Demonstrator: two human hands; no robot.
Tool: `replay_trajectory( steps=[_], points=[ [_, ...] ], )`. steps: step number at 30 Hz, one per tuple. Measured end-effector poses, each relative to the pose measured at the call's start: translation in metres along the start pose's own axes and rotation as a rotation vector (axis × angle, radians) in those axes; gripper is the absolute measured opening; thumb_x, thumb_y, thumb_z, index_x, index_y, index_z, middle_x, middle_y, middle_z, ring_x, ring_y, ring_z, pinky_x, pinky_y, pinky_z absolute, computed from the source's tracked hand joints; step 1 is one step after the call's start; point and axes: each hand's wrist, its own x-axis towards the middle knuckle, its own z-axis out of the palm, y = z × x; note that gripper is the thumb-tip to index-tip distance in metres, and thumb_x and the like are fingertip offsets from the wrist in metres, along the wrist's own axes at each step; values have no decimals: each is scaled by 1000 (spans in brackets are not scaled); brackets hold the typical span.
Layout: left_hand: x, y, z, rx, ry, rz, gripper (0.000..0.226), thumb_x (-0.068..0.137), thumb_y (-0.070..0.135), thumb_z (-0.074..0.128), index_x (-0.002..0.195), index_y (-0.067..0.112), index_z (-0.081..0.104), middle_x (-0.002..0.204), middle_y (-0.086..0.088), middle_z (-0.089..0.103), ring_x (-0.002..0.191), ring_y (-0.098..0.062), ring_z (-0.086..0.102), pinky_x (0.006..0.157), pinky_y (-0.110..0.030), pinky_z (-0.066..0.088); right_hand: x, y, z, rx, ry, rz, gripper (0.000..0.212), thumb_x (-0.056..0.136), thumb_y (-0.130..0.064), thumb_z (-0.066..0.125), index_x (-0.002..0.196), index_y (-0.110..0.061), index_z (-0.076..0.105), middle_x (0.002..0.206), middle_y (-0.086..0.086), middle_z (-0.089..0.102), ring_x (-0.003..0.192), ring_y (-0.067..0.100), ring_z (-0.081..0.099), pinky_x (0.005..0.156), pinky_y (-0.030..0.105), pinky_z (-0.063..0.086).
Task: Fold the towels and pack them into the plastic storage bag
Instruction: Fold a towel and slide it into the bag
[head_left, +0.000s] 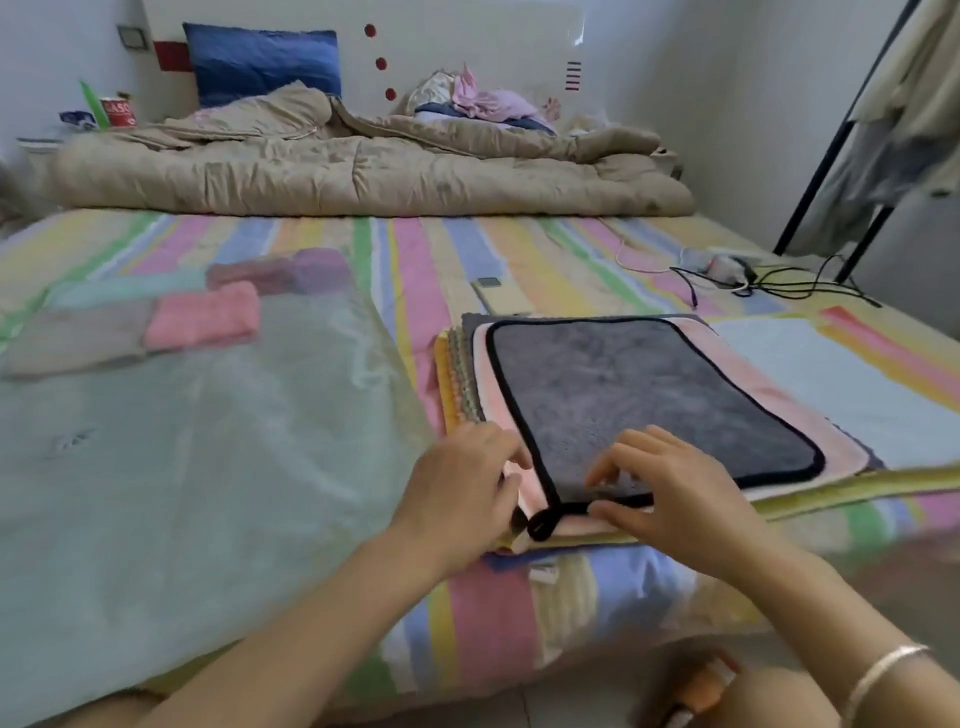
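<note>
I'm just starting the fold on the grey towel (649, 395) topping the stack (460, 374) right of centre: my right hand (670, 499) pinches its near hem, my left hand (462, 483) curls at the corner (grip unclear), so next I need to lift that edge over evenly before it goes in the bag (182, 457) at left.

Near right on the striped bed (498, 249): pile of flat towels (753, 374), grey towel (649, 389) with black edging on top. Right hand (675, 493) pinching its near edge; left hand (457, 488) at its near-left corner, grip unclear. Left: clear plastic bag (208, 467), folded towels (202, 317) inside at the far end.
</note>
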Motion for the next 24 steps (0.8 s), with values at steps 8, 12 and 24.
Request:
replay_trajectory(
  steps=[8,12,24],
  points=[
    [36,-9,19,-212,-402,68,38,72,10,55,106,24,67,104,11,69,99,-4,61,87,-28,49,7,32,21,7,24,-193,17,85,-39,52,81,-30,66,78,-16,58,71,10,54,51,25,45],
    [42,-12,13,-467,-422,-86,34,76,19,80,104,16,60,98,10,71,94,1,66,86,-24,51,12,38,31,232,104,20,23,81,-43,48,70,-30,64,67,-18,58,65,4,53,53,25,44],
    [34,23,54,-199,120,-179,28,76,32,76,100,32,61,86,16,69,87,1,65,79,-29,52,11,43,35,478,46,186,16,83,-35,57,73,-28,68,68,-16,64,68,5,58,64,26,44]
  ],
)
